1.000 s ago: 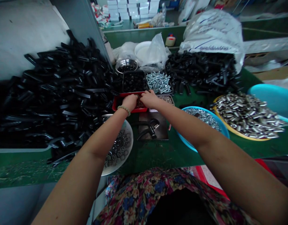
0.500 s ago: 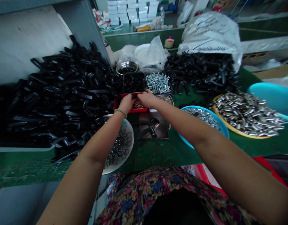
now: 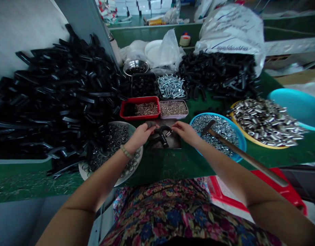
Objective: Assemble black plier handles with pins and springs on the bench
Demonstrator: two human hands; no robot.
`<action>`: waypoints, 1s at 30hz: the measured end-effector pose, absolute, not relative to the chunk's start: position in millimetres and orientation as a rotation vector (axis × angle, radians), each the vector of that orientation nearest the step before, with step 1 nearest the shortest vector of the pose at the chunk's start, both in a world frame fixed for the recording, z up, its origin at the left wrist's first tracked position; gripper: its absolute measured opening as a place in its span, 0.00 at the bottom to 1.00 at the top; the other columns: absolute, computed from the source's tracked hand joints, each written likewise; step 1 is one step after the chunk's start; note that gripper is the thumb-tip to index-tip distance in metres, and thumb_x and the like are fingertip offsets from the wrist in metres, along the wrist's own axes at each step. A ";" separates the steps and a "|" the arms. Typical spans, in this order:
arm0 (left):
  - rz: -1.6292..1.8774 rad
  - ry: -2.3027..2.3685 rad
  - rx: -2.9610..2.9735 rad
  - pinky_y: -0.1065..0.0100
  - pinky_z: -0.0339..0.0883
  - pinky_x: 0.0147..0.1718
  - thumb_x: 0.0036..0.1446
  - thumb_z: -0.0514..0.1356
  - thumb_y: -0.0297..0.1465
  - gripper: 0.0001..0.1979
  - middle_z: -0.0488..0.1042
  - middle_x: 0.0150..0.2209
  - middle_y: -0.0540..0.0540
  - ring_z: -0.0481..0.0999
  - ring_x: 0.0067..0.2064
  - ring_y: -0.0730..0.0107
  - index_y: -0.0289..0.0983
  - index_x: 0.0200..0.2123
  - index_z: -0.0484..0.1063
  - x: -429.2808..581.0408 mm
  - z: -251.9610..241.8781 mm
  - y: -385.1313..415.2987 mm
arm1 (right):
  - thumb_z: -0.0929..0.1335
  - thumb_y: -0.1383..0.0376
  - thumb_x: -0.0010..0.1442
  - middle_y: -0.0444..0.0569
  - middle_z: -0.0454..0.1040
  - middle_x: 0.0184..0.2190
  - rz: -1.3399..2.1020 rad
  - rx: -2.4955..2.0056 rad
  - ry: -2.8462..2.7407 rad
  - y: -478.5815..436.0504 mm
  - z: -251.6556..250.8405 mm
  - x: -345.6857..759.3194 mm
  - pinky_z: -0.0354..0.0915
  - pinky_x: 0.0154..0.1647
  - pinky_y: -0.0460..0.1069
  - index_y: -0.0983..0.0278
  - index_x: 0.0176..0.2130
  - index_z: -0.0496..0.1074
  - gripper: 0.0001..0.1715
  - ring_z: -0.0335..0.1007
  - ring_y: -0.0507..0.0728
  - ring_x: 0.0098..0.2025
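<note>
A black curved part point(image 3: 161, 140) with a small metal spring lies on a flat metal plate point(image 3: 176, 142) in front of me. At its left end is my left hand point(image 3: 141, 135), its fingers closed on a small dark piece. My right hand point(image 3: 185, 132) is just right of the part, thumb and fingertips pinched together near the spring; anything between them is too small to make out. Behind the hands stand a red tray point(image 3: 140, 118) of small pins and dark pieces and a pale tray point(image 3: 174, 117) of tiny metal pieces.
Black handles point(image 3: 70, 89) are heaped at left, beside a white bowl of rings point(image 3: 140, 155). At right, a hammer point(image 3: 229, 145) rests across a blue basin point(image 3: 243, 150). A yellow basin point(image 3: 265, 142) holds metal sleeves. Screws point(image 3: 170, 86) fill a tray behind.
Both hands have come back from the red tray toward me, down to the black part on the plate. The hammer, mostly hidden by my right arm before, now shows.
</note>
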State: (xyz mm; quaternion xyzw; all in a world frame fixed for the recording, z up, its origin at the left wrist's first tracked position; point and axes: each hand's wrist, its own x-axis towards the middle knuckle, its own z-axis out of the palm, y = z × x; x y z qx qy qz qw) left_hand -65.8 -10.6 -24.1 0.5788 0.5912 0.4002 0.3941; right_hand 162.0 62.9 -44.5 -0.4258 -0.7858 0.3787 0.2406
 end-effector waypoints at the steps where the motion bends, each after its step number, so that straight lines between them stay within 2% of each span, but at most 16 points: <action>1: 0.992 1.504 1.495 0.67 0.68 0.42 0.60 0.54 0.32 0.12 0.76 0.38 0.46 0.73 0.38 0.69 0.35 0.40 0.75 -61.3 -28.2 -14.2 | 0.66 0.61 0.59 0.47 0.75 0.31 0.981 -1.190 -2.149 62.9 -48.2 160.0 0.64 0.35 0.49 0.63 0.33 0.70 0.07 0.70 0.55 0.35; 4: 0.995 1.556 1.625 0.66 0.66 0.48 0.59 0.54 0.27 0.11 0.75 0.43 0.44 0.74 0.43 0.67 0.36 0.41 0.75 -52.0 -32.3 -17.7 | 0.66 0.62 0.61 0.47 0.74 0.30 0.795 -1.213 -2.209 62.6 -52.5 155.8 0.63 0.36 0.49 0.63 0.32 0.70 0.08 0.69 0.55 0.34; 7: 0.899 1.664 1.749 0.65 0.65 0.51 0.59 0.55 0.25 0.11 0.76 0.43 0.43 0.74 0.46 0.65 0.35 0.44 0.74 -45.7 -28.6 -15.9 | 0.63 0.62 0.63 0.51 0.73 0.31 0.451 -1.129 -2.403 58.1 -51.3 154.9 0.62 0.37 0.51 0.65 0.32 0.70 0.11 0.68 0.57 0.36; 10: 0.644 1.848 1.874 0.63 0.67 0.48 0.59 0.56 0.27 0.09 0.77 0.39 0.41 0.76 0.44 0.61 0.34 0.41 0.73 -41.3 -26.2 -13.2 | 0.60 0.63 0.66 0.55 0.73 0.31 0.077 -1.009 -2.625 51.4 -50.0 153.8 0.61 0.37 0.54 0.67 0.32 0.72 0.17 0.67 0.60 0.37; 12: 0.525 1.914 1.965 0.63 0.67 0.45 0.61 0.54 0.29 0.08 0.76 0.38 0.41 0.76 0.42 0.61 0.34 0.40 0.72 -39.7 -26.2 -11.6 | 0.57 0.63 0.68 0.56 0.74 0.33 -0.050 -0.965 -2.709 47.5 -48.7 155.8 0.60 0.38 0.54 0.66 0.36 0.74 0.19 0.67 0.60 0.37; 15: 0.419 1.929 2.093 0.65 0.68 0.42 0.63 0.52 0.29 0.09 0.75 0.38 0.41 0.75 0.40 0.62 0.33 0.40 0.71 -37.4 -24.5 -10.6 | 0.57 0.59 0.69 0.56 0.74 0.45 -0.111 -1.000 -2.709 43.4 -43.1 173.1 0.61 0.43 0.54 0.65 0.51 0.71 0.21 0.68 0.61 0.45; 17: 0.342 1.901 2.221 0.65 0.67 0.41 0.63 0.50 0.27 0.10 0.75 0.38 0.41 0.75 0.40 0.63 0.33 0.40 0.71 -34.2 -19.7 -10.8 | 0.58 0.58 0.68 0.58 0.73 0.48 -0.152 -1.117 -2.650 42.4 -37.0 197.5 0.60 0.47 0.55 0.66 0.56 0.67 0.23 0.67 0.63 0.49; 24: 0.082 1.615 2.762 0.62 0.67 0.36 0.62 0.52 0.25 0.11 0.73 0.37 0.39 0.72 0.41 0.58 0.33 0.36 0.75 -27.4 -10.1 -10.7 | 0.61 0.56 0.64 0.61 0.74 0.44 -0.395 -1.804 -2.616 51.8 -31.5 296.9 0.63 0.42 0.59 0.68 0.50 0.69 0.22 0.67 0.69 0.48; 27: 0.185 1.646 2.713 0.60 0.68 0.44 0.63 0.53 0.29 0.12 0.74 0.42 0.38 0.71 0.46 0.58 0.32 0.36 0.76 -38.4 -23.3 -14.8 | 0.59 0.59 0.65 0.61 0.73 0.46 -0.277 -1.817 -2.681 47.6 -34.5 301.9 0.64 0.39 0.58 0.68 0.52 0.67 0.21 0.70 0.68 0.46; 30: 0.432 1.689 2.603 0.56 0.61 0.57 0.62 0.56 0.35 0.15 0.71 0.52 0.38 0.67 0.54 0.57 0.33 0.46 0.75 -49.3 -35.8 -24.6 | 0.55 0.59 0.67 0.62 0.73 0.45 -0.093 -1.833 -2.503 31.7 -26.4 275.9 0.64 0.32 0.55 0.68 0.55 0.64 0.24 0.74 0.64 0.36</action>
